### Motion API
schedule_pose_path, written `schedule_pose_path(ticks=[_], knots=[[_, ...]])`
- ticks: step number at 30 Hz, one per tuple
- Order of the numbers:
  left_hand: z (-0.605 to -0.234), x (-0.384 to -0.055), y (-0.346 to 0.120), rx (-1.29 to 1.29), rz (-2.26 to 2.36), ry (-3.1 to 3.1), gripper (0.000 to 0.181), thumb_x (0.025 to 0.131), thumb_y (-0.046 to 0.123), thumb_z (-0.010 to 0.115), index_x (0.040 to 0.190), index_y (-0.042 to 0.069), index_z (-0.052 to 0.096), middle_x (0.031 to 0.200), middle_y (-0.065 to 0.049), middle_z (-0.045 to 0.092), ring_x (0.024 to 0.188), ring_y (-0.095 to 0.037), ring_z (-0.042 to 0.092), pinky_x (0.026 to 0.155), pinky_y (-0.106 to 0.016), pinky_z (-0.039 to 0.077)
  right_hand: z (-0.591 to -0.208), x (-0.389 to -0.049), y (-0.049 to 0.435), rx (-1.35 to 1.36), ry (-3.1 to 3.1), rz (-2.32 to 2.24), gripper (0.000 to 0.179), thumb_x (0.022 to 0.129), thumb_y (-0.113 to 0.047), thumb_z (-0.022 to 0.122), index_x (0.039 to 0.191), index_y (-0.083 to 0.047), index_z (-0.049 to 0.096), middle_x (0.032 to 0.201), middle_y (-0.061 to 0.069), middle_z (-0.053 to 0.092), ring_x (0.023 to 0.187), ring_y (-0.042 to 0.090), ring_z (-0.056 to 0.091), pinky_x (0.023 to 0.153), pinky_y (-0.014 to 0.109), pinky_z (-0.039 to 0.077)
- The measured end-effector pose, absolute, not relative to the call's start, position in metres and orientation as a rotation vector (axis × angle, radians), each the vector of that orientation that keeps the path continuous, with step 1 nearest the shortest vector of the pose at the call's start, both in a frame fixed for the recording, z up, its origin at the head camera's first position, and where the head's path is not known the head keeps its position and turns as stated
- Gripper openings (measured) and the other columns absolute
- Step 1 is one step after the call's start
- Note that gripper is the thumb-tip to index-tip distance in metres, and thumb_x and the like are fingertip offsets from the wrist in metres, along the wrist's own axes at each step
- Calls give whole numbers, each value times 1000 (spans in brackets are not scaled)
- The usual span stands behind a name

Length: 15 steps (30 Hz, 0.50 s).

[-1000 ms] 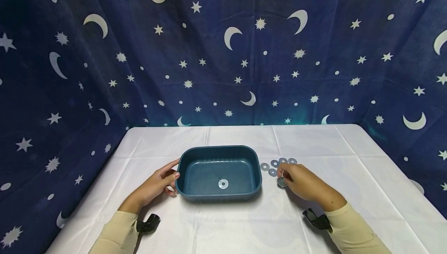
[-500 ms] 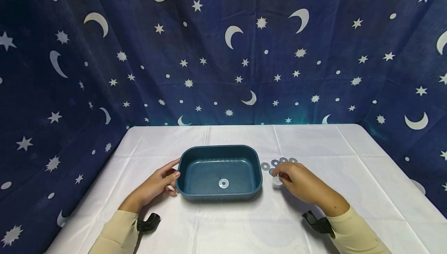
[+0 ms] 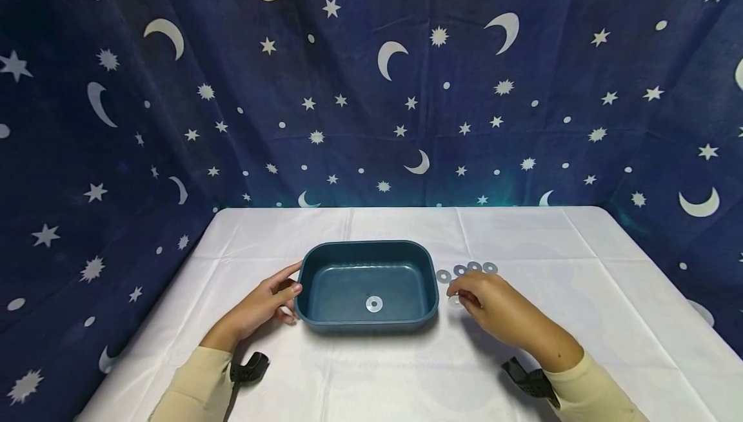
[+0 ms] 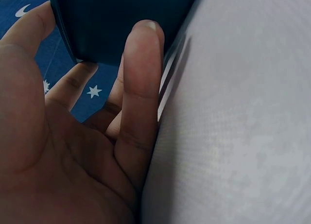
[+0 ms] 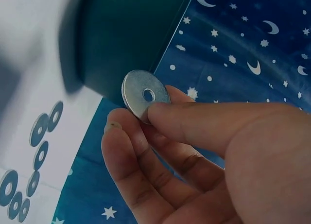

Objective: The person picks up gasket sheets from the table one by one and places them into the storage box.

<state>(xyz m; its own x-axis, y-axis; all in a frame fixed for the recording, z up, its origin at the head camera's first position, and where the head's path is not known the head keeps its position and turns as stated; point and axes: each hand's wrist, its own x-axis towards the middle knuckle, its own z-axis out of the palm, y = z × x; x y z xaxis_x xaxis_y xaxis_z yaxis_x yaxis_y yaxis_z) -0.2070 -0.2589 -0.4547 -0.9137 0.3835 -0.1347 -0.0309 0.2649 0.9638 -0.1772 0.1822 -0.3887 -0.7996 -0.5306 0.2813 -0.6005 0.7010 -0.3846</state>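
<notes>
My left hand (image 3: 264, 302) holds the left end of a dark teal tub (image 3: 371, 327), its thumb at the rim. In the left wrist view, the other fingers lie along the outside of the tub (image 4: 97, 25). A flat metal washer (image 3: 374, 304) lies on the tub floor, toward the front. To the right of the tub, my right hand (image 3: 493, 306) pinches another large washer (image 5: 138, 90) between thumb and fingers; its centre hole shows in the right wrist view. Several loose washers (image 3: 444, 277) lie just beyond that hand, partly hidden by it.
A white cloth (image 3: 371, 383) covers the table. Behind and beside it hangs a dark blue curtain (image 3: 348, 119) with moons and stars. Black wrist mounts (image 3: 249, 368) sit by both sleeves.
My right hand has moved left toward the tub with the pinched washer, which has tilted and is now mostly behind the fingers. The left hand and tub have stayed in place.
</notes>
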Motion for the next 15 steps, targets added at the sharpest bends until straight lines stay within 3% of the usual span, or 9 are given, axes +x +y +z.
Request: schedule_pose_path(ticks=[15], knots=[[-455, -207, -258, 336, 1693, 2186, 68, 105, 26, 53, 161, 9, 18, 112, -13, 50, 74, -18, 66, 65, -33, 62, -384, -177, 167, 970, -2705, 749, 24, 86, 7, 70, 97, -13, 74, 75, -13, 53, 69, -2, 44, 61, 18, 44]])
